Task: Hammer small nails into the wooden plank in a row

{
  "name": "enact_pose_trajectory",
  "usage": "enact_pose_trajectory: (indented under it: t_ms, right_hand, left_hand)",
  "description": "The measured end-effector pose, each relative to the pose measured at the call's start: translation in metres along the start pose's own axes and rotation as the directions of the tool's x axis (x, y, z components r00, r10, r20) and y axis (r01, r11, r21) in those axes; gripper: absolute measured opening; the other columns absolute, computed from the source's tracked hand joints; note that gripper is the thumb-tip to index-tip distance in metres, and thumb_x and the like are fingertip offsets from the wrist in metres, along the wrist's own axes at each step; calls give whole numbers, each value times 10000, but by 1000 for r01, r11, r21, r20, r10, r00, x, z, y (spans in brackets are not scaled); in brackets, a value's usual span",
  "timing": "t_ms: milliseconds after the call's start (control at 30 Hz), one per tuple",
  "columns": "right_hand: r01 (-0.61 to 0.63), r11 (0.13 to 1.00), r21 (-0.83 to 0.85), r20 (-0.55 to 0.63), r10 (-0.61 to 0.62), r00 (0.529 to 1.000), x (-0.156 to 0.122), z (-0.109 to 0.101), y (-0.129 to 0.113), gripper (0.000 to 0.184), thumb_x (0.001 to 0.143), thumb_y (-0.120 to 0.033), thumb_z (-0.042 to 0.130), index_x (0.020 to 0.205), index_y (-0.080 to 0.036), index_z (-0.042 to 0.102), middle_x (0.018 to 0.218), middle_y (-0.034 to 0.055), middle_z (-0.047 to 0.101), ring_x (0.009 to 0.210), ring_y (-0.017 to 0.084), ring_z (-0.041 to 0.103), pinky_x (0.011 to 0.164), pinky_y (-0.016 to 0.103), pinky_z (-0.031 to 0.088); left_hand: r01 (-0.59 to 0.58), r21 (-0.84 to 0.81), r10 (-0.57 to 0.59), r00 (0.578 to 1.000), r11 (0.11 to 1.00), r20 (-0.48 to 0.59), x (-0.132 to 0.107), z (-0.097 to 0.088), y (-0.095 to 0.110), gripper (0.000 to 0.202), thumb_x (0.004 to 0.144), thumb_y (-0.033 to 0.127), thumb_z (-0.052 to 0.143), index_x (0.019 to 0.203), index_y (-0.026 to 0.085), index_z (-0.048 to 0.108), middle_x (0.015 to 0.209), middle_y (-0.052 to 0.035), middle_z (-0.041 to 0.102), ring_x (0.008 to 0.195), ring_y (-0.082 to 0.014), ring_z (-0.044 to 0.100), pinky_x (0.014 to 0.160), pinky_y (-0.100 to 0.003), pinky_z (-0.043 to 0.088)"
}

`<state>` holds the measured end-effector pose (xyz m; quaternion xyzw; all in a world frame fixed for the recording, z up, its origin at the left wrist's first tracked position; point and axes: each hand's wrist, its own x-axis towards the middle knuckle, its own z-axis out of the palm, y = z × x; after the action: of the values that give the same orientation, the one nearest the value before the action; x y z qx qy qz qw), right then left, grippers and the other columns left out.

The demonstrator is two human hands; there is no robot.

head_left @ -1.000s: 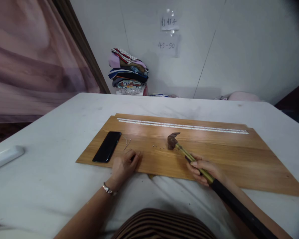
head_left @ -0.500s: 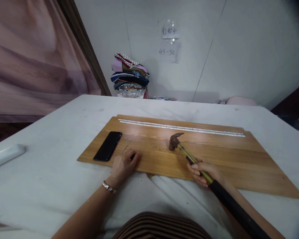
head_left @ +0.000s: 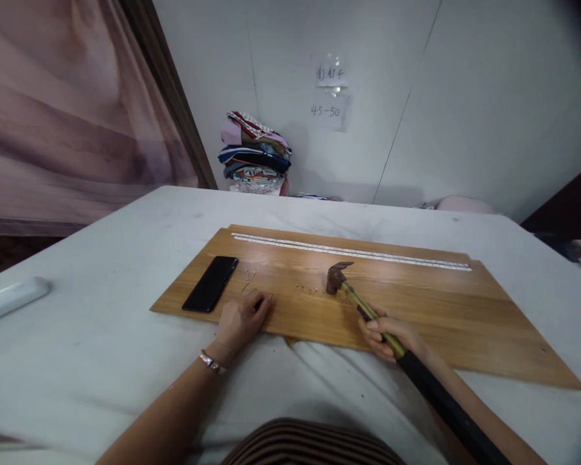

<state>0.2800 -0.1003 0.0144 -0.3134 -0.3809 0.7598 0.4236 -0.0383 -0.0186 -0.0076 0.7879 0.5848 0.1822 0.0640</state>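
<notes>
My right hand is wrapped round the handle of a claw hammer, which has a rusty head, a yellow shaft and a black grip. The hammer head is at the middle of a wooden board, just right of a short row of small nail heads. My left hand rests on the board's near edge, fingers curled closed and no object showing in it. Just beyond it lie several loose nails. A black phone is on the board to its left.
Two white measuring strips run along the board's far side. The board lies on a white-covered table. A white, rounded object is at the left. Folded clothes are stacked against the wall, under paper signs. A pink curtain hangs at left.
The hammer and my right hand have shifted very slightly left. My left hand stays in place, still curled. The camera view has tilted a little.
</notes>
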Motion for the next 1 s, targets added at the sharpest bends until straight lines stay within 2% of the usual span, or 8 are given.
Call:
enact_pose_trajectory:
  t_ms: [367,800,1000]
  right_hand:
    - [39,999,10,-4,-39,999,-1,0,0,154,750,-238,620,843,-198,504,543,-96,466,287,17,298,260,120,302]
    - [18,999,30,36,-19,999,0,-6,6,162,756,-258,636,819,-200,498,535,-101,466,280,16,293,264,117,333]
    - [6,1000,20,-4,-6,1000,-1,0,4,176,734,-266,652,809,-190,512,534,-94,469,278,13,278,252,114,306]
  left_hand:
    - [-11,-24,11,1000,1000,-11,-1,1,-1,370,926,416,409,669,190,549,707,-1,622,644,-117,557,585,-242,327]
    - [-47,-47,46,999,998,-27,-1,1,-1,357,924,410,420,678,193,563,708,0,617,645,-119,556,592,-242,334]
    - [-29,-43,28,999,999,-22,-1,2,-2,377,933,423,405,682,192,567,701,0,617,656,-122,567,604,-246,338]
